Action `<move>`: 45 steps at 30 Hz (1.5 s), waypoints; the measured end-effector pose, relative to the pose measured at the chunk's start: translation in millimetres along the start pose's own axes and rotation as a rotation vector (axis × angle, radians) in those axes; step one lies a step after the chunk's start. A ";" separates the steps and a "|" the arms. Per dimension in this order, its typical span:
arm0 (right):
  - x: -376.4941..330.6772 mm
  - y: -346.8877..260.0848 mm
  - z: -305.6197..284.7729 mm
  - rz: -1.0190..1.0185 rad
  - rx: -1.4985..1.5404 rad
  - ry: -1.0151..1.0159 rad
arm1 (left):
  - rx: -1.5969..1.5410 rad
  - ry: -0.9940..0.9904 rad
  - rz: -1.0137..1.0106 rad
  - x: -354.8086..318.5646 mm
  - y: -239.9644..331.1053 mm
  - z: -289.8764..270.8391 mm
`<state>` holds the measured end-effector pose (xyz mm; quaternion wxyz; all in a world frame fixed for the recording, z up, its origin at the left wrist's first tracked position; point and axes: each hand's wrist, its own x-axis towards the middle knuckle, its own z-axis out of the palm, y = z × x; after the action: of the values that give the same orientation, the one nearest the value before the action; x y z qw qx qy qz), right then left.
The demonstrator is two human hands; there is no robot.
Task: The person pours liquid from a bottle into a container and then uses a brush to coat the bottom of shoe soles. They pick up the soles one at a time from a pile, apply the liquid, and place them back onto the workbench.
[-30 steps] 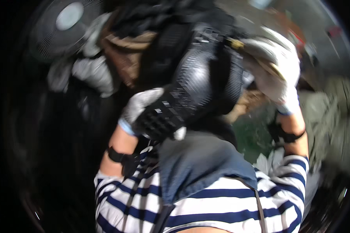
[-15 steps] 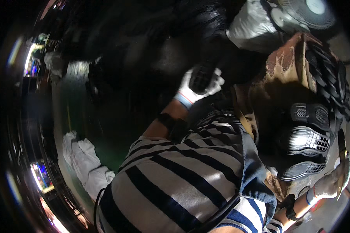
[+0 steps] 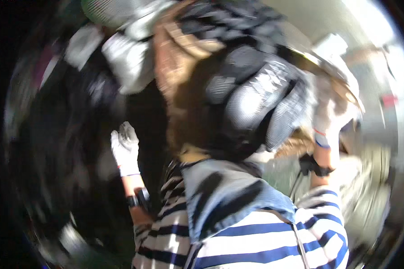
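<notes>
My left hand [image 3: 125, 150], in a white knitted glove, is held over the dark area at the left. Its fingers point away from me and nothing shows in it. My right hand [image 3: 332, 112], gloved too, is blurred at the right. It is closed on a thin curved tan strip [image 3: 352, 94] whose kind I cannot make out. Between my hands, black shoe soles [image 3: 256, 96] with patterned treads lie stacked in front of a worn brown covering [image 3: 177, 85]. The nearest sole [image 3: 285, 119] leans close beside my right hand.
More black pieces [image 3: 229, 20] are heaped beyond the soles. White bags [image 3: 130, 60] stand at the far left, near a fan [image 3: 112, 11]. A pale blurred bundle [image 3: 363, 193] lies at the right. A denim apron [image 3: 233, 193] covers my lap.
The view has swung to the right, bringing the soles to the middle. The black sole in my left hand is gone from it. My right hand still holds the tan strip.
</notes>
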<state>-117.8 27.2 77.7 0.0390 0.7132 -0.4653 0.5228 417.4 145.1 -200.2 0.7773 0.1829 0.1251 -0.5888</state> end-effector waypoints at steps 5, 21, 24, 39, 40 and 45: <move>4.7 -0.6 -46.7 0.203 0.252 0.232 | 1.338 -0.690 0.193 12.2 -205.6 222.3; -94.3 174.2 -184.8 0.354 -0.481 0.343 | 2.272 -1.321 0.443 31.2 -291.7 216.4; -97.1 198.0 -188.1 0.558 -0.649 0.170 | 2.199 -1.375 0.367 40.6 -288.9 229.6; -147.3 287.8 -201.1 0.529 -0.912 0.129 | 0.518 -0.931 -0.845 29.8 -211.4 302.0; -148.4 283.9 -196.7 0.556 -0.821 0.258 | 0.440 -1.003 -0.856 16.1 -230.0 304.0; -148.3 282.4 -242.4 0.783 0.179 0.795 | 0.064 -0.797 -1.252 -15.0 -323.7 299.3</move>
<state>-491.7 91.7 -50.8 -0.0463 0.2361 -0.5988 0.7639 95.9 -48.6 31.6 0.2768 -0.1275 -0.1029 -0.9469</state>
